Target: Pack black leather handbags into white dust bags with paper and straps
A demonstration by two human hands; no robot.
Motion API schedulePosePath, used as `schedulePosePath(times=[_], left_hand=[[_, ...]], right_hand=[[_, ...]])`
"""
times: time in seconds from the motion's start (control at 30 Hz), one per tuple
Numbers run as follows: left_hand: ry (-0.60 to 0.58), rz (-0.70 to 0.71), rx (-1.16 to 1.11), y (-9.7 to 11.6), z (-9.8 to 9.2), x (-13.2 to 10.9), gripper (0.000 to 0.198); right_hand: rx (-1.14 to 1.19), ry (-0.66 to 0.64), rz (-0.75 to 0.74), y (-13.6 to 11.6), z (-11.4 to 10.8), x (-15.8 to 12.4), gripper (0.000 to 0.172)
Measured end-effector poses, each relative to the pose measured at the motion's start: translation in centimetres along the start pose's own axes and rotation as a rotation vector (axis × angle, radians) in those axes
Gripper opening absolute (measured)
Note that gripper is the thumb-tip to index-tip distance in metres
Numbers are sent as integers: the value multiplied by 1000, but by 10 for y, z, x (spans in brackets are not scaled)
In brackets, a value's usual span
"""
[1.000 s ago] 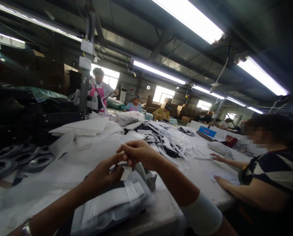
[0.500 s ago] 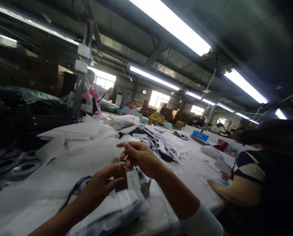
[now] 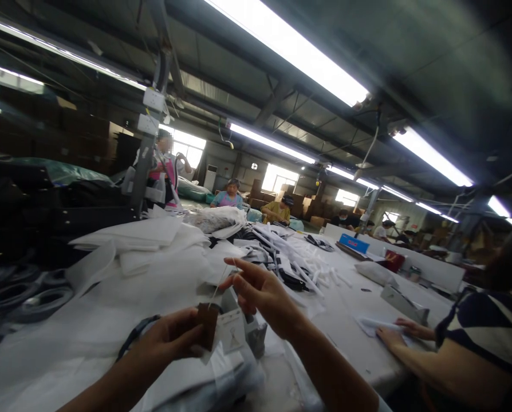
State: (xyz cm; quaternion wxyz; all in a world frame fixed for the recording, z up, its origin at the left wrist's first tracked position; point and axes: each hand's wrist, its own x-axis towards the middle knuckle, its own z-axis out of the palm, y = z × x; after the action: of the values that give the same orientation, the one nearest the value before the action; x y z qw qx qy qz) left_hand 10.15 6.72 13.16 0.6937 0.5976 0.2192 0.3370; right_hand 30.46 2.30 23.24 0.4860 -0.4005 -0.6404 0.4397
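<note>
My left hand (image 3: 174, 335) pinches a small brown tag (image 3: 207, 325) between thumb and fingers. A white tag (image 3: 231, 331) with a small printed figure hangs beside it. From the tags a thin pale string (image 3: 217, 289) rises to my right hand (image 3: 267, 293). The string runs over the outstretched index finger, and the other fingers of that hand are curled. Below both hands lies a plastic-wrapped bundle (image 3: 204, 377) of pale and grey goods. Just behind the tags stands a grey item (image 3: 256, 335), partly hidden.
White sheets (image 3: 140, 237) cover the table's left side, near grey rolls (image 3: 50, 303). Black and white straps (image 3: 282, 257) are heaped in the middle. A blue box (image 3: 353, 242) stands farther back. At the right a co-worker's hands (image 3: 393, 337) rest on the table.
My left hand has moved down and now grips the brown tag. My right hand has shifted slightly right, with the string drawn between the hands. The view has turned a little.
</note>
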Motion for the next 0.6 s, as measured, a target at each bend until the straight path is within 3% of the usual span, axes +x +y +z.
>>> schedulePosePath(times=[0.1,0.2,0.33,0.5,0.6], left_hand=[[49,-23,-83,-6,0,2,41],[103,-22,-128,-14,-3,4,48],[90,-10,-136,-22,-9,5,49],[103,2,-40,-23,-8,2,47],[109,87,95,-22,-9,0,41]], right_hand=[[-169,1,-64,4,-1,-7,59],[-402,-43,-130,9,-2,-18,76],[-545,-147,-74,18,-1,-29,96],[-648,-112,-34,23,7,-33,90],[-762,-38,-59,25,8,-32,86]])
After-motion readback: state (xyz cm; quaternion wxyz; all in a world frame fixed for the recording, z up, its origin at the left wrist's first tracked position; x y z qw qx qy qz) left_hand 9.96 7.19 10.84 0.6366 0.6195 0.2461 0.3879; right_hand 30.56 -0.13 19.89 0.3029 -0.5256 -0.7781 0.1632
